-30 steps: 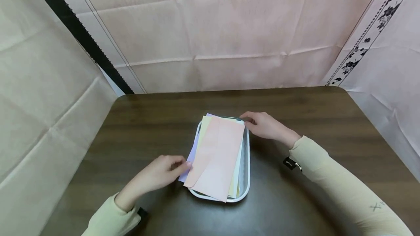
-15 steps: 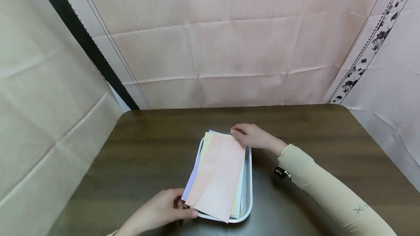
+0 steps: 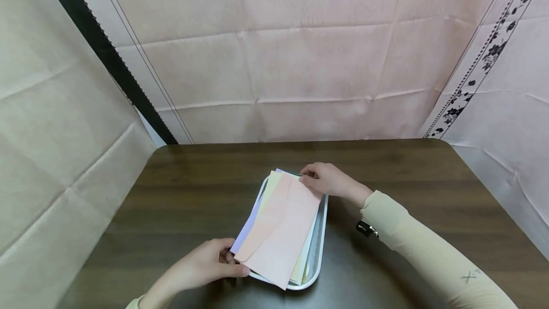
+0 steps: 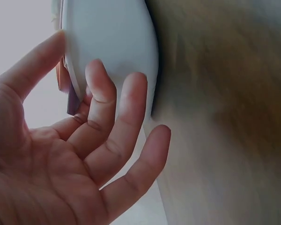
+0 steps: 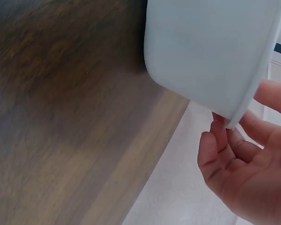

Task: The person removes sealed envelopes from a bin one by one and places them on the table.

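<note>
A white tray stands on the table with its long side pointing away from me, slightly turned. Envelopes lie stacked over it: a pink envelope on top, with edges of a purple envelope, a yellow one and a pale blue one below. My left hand holds the near left corner, thumb at the rim and other fingers along the outer wall. At the far right corner my right hand grips the rim, its fingers curled under the lip.
The dark brown wooden table spreads around the tray. Pale cloth hangs behind its far edge, and more cloth hangs at the left and right sides. A dark band runs down the left cloth.
Both hands have moved from beside the tray onto its opposite corners and taken hold. The tray's near end has swung a little to the left. The head view has tilted up.
</note>
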### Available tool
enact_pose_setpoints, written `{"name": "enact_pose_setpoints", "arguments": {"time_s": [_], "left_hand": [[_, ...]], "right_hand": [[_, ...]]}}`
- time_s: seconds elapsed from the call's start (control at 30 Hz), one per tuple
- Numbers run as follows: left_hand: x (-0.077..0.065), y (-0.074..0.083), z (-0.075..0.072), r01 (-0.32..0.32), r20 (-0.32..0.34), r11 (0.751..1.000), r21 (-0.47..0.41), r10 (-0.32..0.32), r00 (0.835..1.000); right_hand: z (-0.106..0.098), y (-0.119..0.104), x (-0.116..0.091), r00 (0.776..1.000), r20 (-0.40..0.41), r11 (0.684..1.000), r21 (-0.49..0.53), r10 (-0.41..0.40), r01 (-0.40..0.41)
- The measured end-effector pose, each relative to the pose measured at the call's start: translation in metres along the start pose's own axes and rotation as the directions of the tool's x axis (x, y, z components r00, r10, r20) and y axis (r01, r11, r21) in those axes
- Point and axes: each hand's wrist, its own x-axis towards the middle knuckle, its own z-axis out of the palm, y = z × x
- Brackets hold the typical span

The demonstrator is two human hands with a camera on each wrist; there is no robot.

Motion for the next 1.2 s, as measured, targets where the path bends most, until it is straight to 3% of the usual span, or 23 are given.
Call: {"name": "enact_pose_setpoints", "arguments": {"time_s": [0.23,0.47,0.8,1.2], "left_hand": [[0.008,-0.003,-0.015,-0.005,0.008,0.999,-0.038,0.005,1.000],[0.017,-0.005,-0.029,0.044,0.015,0.995,-0.085,-0.043,0.999],[0.033,-0.012,-0.044,0.091,-0.029,0.987,-0.130,-0.096,0.995],[0.062,-0.008,-0.059,0.099,-0.101,0.992,-0.082,-0.107,0.989]], "right_hand": [[-0.012,0.005,-0.006,0.997,0.034,0.997,-0.002,0.072,-0.072],[-0.024,0.013,-0.017,0.989,0.081,0.992,-0.033,0.122,-0.119],[-0.039,0.022,-0.036,0.972,0.158,0.984,-0.073,0.172,-0.162],[-0.046,0.038,-0.061,0.946,0.258,0.975,0.049,0.198,-0.218]]}}
